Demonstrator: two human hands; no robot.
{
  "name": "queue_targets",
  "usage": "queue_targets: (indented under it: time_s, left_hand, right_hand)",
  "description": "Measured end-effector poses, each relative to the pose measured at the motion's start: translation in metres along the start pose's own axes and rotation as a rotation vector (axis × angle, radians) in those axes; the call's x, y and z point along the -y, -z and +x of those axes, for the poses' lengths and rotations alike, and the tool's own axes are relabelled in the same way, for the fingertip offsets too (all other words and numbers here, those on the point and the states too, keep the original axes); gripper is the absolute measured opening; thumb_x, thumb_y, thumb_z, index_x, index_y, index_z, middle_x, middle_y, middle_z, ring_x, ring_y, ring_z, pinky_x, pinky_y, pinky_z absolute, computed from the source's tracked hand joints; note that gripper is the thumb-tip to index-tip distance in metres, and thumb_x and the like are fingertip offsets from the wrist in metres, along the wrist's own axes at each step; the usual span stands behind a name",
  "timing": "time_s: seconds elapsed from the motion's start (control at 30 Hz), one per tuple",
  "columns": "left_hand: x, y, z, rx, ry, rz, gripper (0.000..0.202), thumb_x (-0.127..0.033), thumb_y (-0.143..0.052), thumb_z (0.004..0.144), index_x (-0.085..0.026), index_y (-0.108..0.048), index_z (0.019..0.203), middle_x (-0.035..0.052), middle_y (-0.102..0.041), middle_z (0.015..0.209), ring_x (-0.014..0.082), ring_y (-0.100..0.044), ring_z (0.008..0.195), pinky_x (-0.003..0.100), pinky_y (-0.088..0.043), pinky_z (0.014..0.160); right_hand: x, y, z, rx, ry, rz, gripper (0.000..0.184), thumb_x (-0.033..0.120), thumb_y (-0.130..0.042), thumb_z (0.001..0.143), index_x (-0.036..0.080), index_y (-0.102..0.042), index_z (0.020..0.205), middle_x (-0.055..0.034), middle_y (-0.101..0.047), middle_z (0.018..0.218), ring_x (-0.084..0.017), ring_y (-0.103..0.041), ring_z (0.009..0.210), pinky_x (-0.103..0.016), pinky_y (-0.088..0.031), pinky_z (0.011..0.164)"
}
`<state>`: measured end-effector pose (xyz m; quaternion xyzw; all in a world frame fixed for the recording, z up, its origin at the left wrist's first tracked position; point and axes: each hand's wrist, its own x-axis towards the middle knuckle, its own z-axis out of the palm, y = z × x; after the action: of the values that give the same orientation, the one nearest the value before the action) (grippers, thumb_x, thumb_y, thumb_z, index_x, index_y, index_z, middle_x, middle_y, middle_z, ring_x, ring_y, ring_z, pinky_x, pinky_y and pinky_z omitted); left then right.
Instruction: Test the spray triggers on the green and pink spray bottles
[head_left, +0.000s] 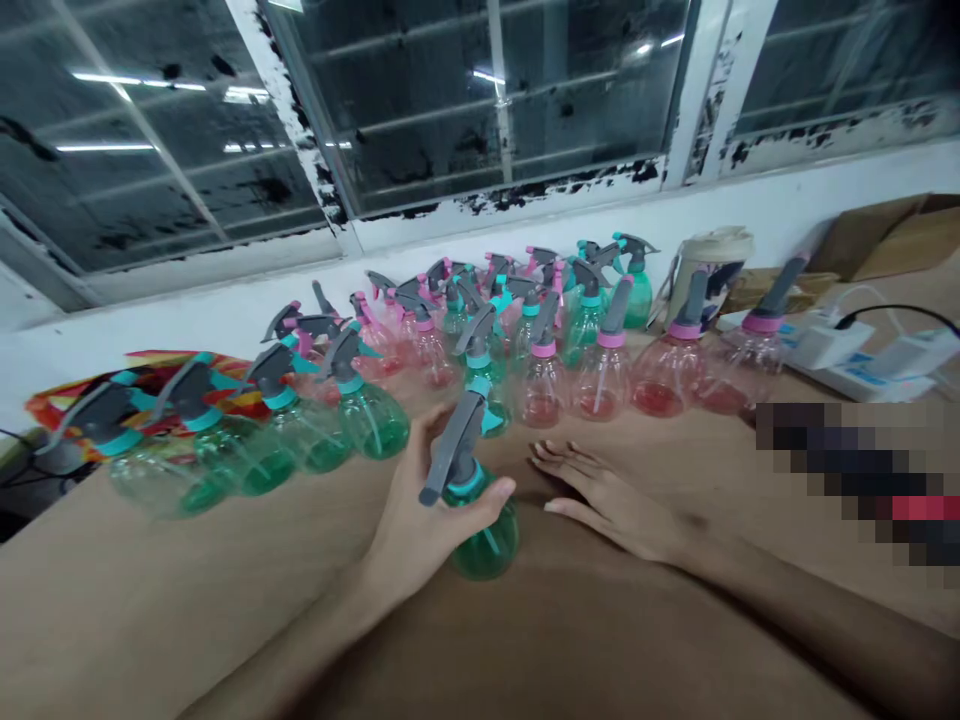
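Note:
My left hand [420, 520] is wrapped round a green spray bottle [484, 535] with a grey trigger head and a teal collar, standing upright on the brown table [187, 600] in front of me. My right hand [607, 495] lies flat on the table just to the right of that bottle, fingers stretched out and pointing left, holding nothing. Behind them stand several more spray bottles: green ones [367, 415] to the left, pink ones [604, 375] to the right.
A white power strip with plugs and a black cable [855, 355] lies at the right. A beige jug [709, 270] and cardboard boxes [885, 235] sit by the wall. A colourful cloth [161, 375] lies at the left. Windows run along the back.

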<state>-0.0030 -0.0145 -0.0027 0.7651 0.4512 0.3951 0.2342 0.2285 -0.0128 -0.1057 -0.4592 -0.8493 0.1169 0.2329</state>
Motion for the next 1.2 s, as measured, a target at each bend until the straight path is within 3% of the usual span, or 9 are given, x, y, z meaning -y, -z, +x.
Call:
queue_targets:
  time_s: [0.17, 0.3, 0.43, 0.57, 0.73, 0.93, 1.2]
  left_hand:
    - [0.004, 0.012, -0.012, 0.038, -0.055, 0.167, 0.035, -0.037, -0.064, 0.08, -0.024, -0.051, 0.11, 0.0041, -0.062, 0.107, 0.0219, -0.06, 0.098, 0.037, -0.047, 0.085]
    - [0.007, 0.027, -0.007, 0.046, -0.08, 0.28, 0.027, -0.039, -0.061, 0.082, -0.022, -0.058, 0.102, 0.0032, -0.066, 0.098, 0.0213, -0.063, 0.087, 0.035, -0.049, 0.079]
    - [0.021, 0.04, 0.013, -0.005, -0.011, 0.371, 0.034, -0.045, -0.062, 0.079, -0.019, -0.059, 0.1, 0.0037, -0.069, 0.088, 0.0233, -0.066, 0.082, 0.033, -0.05, 0.07]
    - [0.043, 0.042, 0.04, -0.038, -0.051, 0.375, 0.034, -0.044, -0.058, 0.081, -0.018, -0.059, 0.102, 0.0046, -0.069, 0.09, 0.0223, -0.067, 0.08, 0.031, -0.05, 0.068]
    - [0.06, 0.035, 0.068, -0.097, -0.082, 0.409, 0.024, -0.038, -0.057, 0.083, -0.016, -0.059, 0.094, 0.0048, -0.069, 0.085, 0.0215, -0.066, 0.08, 0.03, -0.049, 0.071]
    - [0.069, 0.034, 0.087, -0.105, -0.081, 0.415, 0.027, -0.036, -0.062, 0.081, -0.016, -0.058, 0.1, 0.0062, -0.068, 0.087, 0.024, -0.065, 0.082, 0.034, -0.049, 0.074]
    - [0.08, 0.032, 0.091, -0.133, -0.058, 0.354, 0.038, -0.037, -0.057, 0.085, -0.018, -0.05, 0.118, 0.0097, -0.067, 0.104, 0.0259, -0.063, 0.098, 0.039, -0.05, 0.083]
  right_hand:
    - [0.002, 0.001, -0.001, -0.012, 0.003, -0.006, 0.059, 0.053, -0.035, 0.092, 0.02, -0.035, 0.14, -0.0064, -0.039, 0.144, -0.022, -0.03, 0.135, -0.045, -0.027, 0.111]
    - [0.002, 0.001, -0.001, -0.006, -0.006, -0.007, 0.06, 0.054, -0.034, 0.091, 0.019, -0.036, 0.14, -0.0065, -0.038, 0.145, -0.022, -0.03, 0.135, -0.046, -0.026, 0.112]
    - [0.0, 0.0, -0.001, -0.014, -0.019, 0.012, 0.059, 0.054, -0.036, 0.091, 0.02, -0.039, 0.138, -0.006, -0.039, 0.145, -0.022, -0.031, 0.135, -0.045, -0.026, 0.112]
    - [0.003, 0.002, -0.002, -0.027, -0.057, 0.039, 0.057, 0.055, -0.039, 0.09, 0.022, -0.042, 0.137, -0.006, -0.043, 0.143, -0.023, -0.034, 0.133, -0.046, -0.029, 0.11]
    - [0.016, 0.016, 0.002, -0.11, -0.194, 0.07, 0.042, 0.051, -0.042, 0.089, 0.027, -0.053, 0.123, -0.0032, -0.061, 0.124, -0.024, -0.059, 0.11, -0.044, -0.047, 0.094]
    - [0.031, 0.037, 0.026, -0.179, -0.366, 0.107, 0.042, 0.055, -0.049, 0.084, 0.026, -0.058, 0.113, -0.001, -0.073, 0.091, -0.022, -0.068, 0.076, -0.036, -0.052, 0.068]
    - [0.04, 0.04, 0.08, -0.218, -0.45, 0.145, 0.066, 0.059, -0.05, 0.08, 0.018, -0.045, 0.133, -0.0066, -0.073, 0.083, -0.025, -0.069, 0.071, -0.038, -0.05, 0.067]
